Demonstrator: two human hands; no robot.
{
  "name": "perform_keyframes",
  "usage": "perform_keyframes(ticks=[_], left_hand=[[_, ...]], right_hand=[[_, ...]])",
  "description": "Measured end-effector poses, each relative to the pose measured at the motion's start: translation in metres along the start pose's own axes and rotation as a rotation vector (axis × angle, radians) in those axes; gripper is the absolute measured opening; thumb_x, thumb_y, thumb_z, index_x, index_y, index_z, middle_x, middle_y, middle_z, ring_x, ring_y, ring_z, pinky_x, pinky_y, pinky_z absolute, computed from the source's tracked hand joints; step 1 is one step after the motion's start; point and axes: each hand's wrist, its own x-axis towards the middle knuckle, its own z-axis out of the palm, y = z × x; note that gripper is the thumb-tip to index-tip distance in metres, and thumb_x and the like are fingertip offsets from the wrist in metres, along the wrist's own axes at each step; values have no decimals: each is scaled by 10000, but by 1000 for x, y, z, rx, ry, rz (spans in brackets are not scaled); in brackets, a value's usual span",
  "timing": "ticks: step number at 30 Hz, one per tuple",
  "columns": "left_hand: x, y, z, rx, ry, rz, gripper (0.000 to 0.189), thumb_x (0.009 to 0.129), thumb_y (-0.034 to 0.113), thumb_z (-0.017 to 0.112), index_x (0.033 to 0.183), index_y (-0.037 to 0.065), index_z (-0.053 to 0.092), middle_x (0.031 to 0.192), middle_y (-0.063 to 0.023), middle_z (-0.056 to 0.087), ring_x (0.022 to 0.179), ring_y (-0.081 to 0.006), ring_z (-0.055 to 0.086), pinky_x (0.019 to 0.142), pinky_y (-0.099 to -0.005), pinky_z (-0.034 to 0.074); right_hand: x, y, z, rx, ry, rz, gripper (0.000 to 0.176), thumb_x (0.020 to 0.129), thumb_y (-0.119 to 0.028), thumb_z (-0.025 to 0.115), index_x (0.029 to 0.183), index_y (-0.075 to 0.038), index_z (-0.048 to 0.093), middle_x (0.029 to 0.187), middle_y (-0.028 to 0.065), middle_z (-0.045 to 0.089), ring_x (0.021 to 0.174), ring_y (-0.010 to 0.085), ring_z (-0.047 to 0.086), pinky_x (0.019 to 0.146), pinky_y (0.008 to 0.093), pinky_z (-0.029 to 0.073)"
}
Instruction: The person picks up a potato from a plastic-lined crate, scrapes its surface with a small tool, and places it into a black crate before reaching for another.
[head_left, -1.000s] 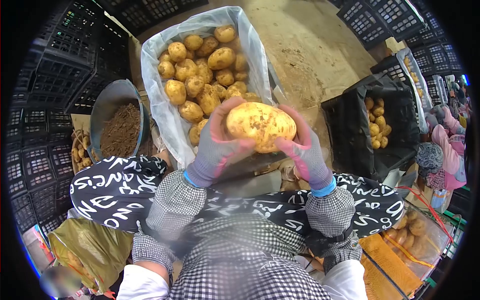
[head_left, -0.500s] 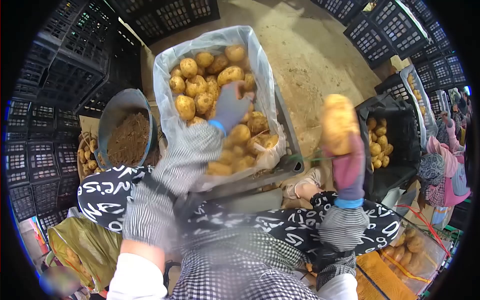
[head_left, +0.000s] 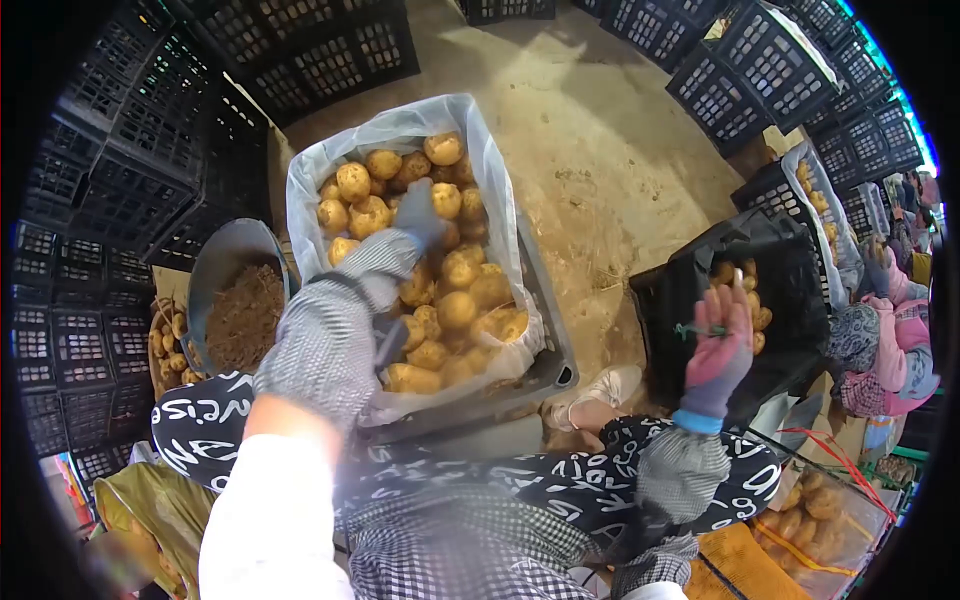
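In a grey-and-purple glove, my left hand [head_left: 418, 214] reaches down among the potatoes [head_left: 457, 310] in a crate lined with clear plastic [head_left: 497, 205]. Its fingertips are hidden, so whether it grips a potato does not show. My right hand [head_left: 722, 338], in a pink-and-purple glove, is at the black-lined crate [head_left: 675, 305] on the right. The fingers of that hand are stretched out with no potato in them. A thin green strand [head_left: 697, 330] shows against the right hand. Several potatoes [head_left: 757, 318] lie inside the black lining.
A tub of soil [head_left: 245, 315] stands left of the clear-lined crate, beside a basket of potatoes [head_left: 172, 345]. Stacked black crates [head_left: 130, 150] rise at the left and more stand at the back. Bagged potatoes [head_left: 815, 515] are at lower right. Another person [head_left: 885, 335] is at the far right.
The large potato has left my right hand, which has opened over the black-lined crate. My left hand stays among the potatoes, and the whole view has shifted slightly.
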Motion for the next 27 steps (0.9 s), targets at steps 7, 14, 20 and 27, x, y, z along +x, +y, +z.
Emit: perform_keyframes(ticks=[7, 14, 20, 27], left_hand=[[-115, 80, -100, -516, -75, 288, 914, 615, 337, 914, 1342, 37, 450, 1265, -182, 522, 1174, -326, 551, 1021, -387, 451], [-187, 117, -155, -550, -71, 549, 960, 650, 315, 906, 1439, 57, 423, 1316, -156, 524, 1215, -313, 549, 1035, -376, 450], [-218, 93, -127, -1135, -219, 167, 748, 845, 340, 776, 1433, 11, 451, 1326, -146, 566, 1196, -231, 577, 1015, -352, 459], [-237, 110, -128, -1052, -202, 146, 813, 835, 384, 789, 1433, -36, 430, 1414, -155, 486, 1297, -220, 483, 1079, -348, 400]], right_hand=[[-76, 38, 79, -319, -502, 51, 385, 997, -82, 553, 1354, 57, 521, 1259, 154, 614, 1098, 205, 617, 941, 328, 507], [-114, 16, 121, 61, -898, 457, 792, 878, -259, 747, 1487, 26, 328, 1387, 100, 514, 1256, 192, 516, 1066, 338, 413], [-126, 33, 98, 18, -931, 707, 871, 858, -485, 730, 1475, 1, 355, 1374, 96, 521, 1225, 179, 534, 1029, 315, 436], [-140, 28, 108, -272, -910, 353, 793, 795, -320, 816, 1417, -2, 439, 1323, 119, 552, 1203, 228, 556, 1023, 333, 444]])
